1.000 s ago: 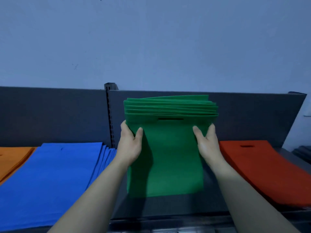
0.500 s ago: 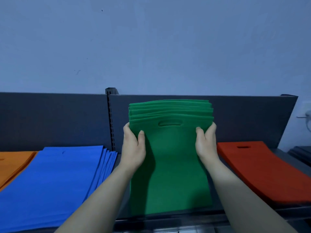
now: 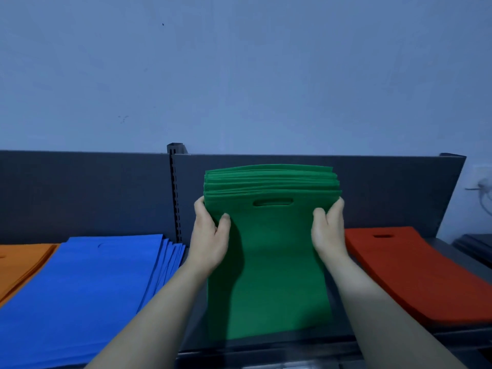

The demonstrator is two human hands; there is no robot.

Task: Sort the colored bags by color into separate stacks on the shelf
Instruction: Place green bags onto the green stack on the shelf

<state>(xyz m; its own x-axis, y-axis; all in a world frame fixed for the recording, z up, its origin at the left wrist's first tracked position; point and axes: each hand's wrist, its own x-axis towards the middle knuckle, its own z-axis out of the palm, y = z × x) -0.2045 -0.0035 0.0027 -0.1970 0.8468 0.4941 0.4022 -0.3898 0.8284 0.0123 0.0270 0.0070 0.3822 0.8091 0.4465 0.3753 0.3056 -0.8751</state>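
Hands: left hand (image 3: 210, 237) & right hand (image 3: 328, 230) grip green bags (image 3: 269, 251) by both side edges, thumbs in front.
Shelf (image 3: 452, 251): blue stack (image 3: 80, 288) left, red stack (image 3: 415, 272) right.

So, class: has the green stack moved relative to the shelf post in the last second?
Yes. The green stack is slightly further right of the post, and its bottom edge has come nearer the front of the shelf.

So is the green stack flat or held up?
Held up: left hand and right hand grip the green stack by its sides, cutout end raised.
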